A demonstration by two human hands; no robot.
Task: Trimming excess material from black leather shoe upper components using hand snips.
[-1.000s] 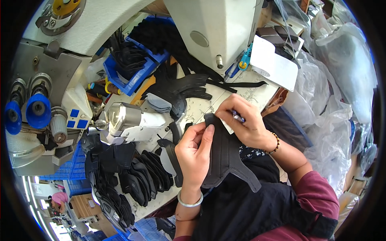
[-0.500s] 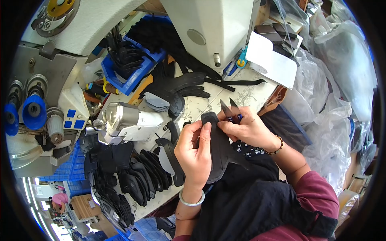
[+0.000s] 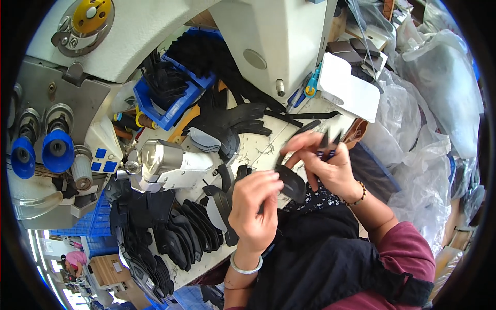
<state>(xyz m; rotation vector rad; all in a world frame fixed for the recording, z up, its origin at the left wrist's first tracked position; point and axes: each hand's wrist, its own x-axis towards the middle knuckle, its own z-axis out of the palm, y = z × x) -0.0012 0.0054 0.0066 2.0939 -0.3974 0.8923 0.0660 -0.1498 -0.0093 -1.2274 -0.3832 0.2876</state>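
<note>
Left hand: [image 3: 253, 209] fingers curled, fingertips at the near-left edge of the black piece; blurred, can't tell if pinching or only touching.
Right hand: [image 3: 338, 168] closed round small dark snips [image 3: 324, 143], blades apart, tips pointing far; other fingers reach left over the piece, grip on it unclear.
Black piece: [image 3: 293, 185] between the hands, above the table's near edge, tilted, motion-blurred.
Table: [image 3: 199, 264] white, thread scraps scattered beyond the hands.
Left of hands: row of black padded pieces [image 3: 191, 227]; metal machine head [image 3: 163, 160] farther out.
Far side: grey stacked pieces [image 3: 203, 139], then blue bin [image 3: 168, 116] loaded with black parts.
Far right: blue-handled scissors [image 3: 311, 87] beside a curled white sheet [image 3: 354, 93].
Right: clear plastic bags [image 3: 421, 160], heaped past the table edge.
</note>
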